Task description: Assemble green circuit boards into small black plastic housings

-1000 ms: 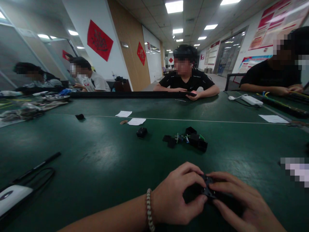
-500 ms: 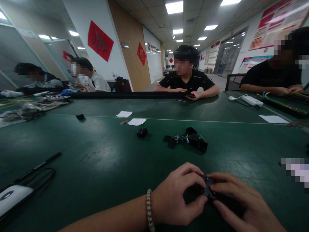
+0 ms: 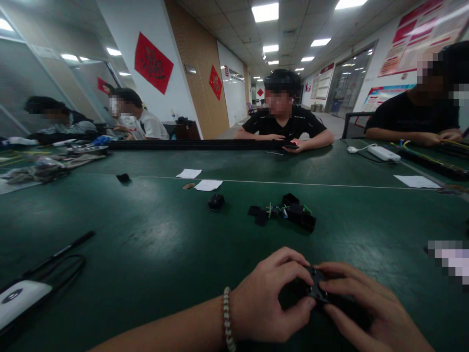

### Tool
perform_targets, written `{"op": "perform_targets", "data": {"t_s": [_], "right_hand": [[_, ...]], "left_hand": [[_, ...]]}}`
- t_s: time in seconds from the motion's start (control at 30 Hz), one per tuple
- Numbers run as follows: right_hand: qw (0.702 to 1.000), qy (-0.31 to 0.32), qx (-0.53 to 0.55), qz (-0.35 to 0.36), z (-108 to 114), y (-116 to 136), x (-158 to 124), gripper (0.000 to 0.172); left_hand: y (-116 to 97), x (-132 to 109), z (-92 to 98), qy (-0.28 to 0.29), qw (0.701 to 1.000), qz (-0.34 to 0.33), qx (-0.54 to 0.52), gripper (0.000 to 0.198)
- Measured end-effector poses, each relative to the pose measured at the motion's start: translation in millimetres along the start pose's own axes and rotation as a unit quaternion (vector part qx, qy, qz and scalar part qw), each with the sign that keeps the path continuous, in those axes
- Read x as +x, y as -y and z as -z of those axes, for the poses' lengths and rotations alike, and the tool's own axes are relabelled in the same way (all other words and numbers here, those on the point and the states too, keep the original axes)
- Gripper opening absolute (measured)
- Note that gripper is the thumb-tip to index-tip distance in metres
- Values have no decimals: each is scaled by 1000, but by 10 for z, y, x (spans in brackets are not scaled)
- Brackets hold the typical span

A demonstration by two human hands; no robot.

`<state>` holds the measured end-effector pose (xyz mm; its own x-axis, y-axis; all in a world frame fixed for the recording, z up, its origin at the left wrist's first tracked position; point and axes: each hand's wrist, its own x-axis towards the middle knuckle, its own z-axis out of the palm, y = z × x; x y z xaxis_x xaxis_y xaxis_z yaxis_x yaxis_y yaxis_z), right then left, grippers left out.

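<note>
A small black plastic part (image 3: 317,285) with light dots on its top face is pinched between both hands, low in the view right of the middle. My left hand (image 3: 276,293), with a beaded bracelet (image 3: 227,318) at the wrist, grips its left side with fingertips and thumb. From the other side my right hand (image 3: 366,303) closes its fingers and thumb on the same part. Much of the part is covered by the fingers. Beyond the hands lies a cluster of black boxes and flat pieces (image 3: 300,215) with small green-and-white parts (image 3: 273,210).
On the green table (image 3: 154,274) a black cube (image 3: 216,201) stands near white papers (image 3: 208,185). A white device (image 3: 22,300) with a black cable sits at the left. A long black bar (image 3: 183,144) crosses behind, and a person (image 3: 300,122) sits beyond it.
Both hands keep their grip on the black part, almost unmoved. The whole view has shifted very slightly.
</note>
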<state>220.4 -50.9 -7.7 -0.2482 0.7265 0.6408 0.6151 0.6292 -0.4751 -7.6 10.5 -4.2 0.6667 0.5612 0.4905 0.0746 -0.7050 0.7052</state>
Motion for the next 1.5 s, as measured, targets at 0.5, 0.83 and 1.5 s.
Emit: {"op": "perform_targets", "data": {"t_s": [0.5,0.83,1.5], "right_hand": [[1000,5,-3,19,-1,-8,27,27],[1000,3,5,18,5,-6,16,25],[1000,10,4,15,-10,-20,15,24]], "left_hand": [[-12,-2,8,2,1000,0,-2,26],[-7,-3,0,1,1000,2,-2,27],[-11,-5,5,0,1000,3,2,28]]}}
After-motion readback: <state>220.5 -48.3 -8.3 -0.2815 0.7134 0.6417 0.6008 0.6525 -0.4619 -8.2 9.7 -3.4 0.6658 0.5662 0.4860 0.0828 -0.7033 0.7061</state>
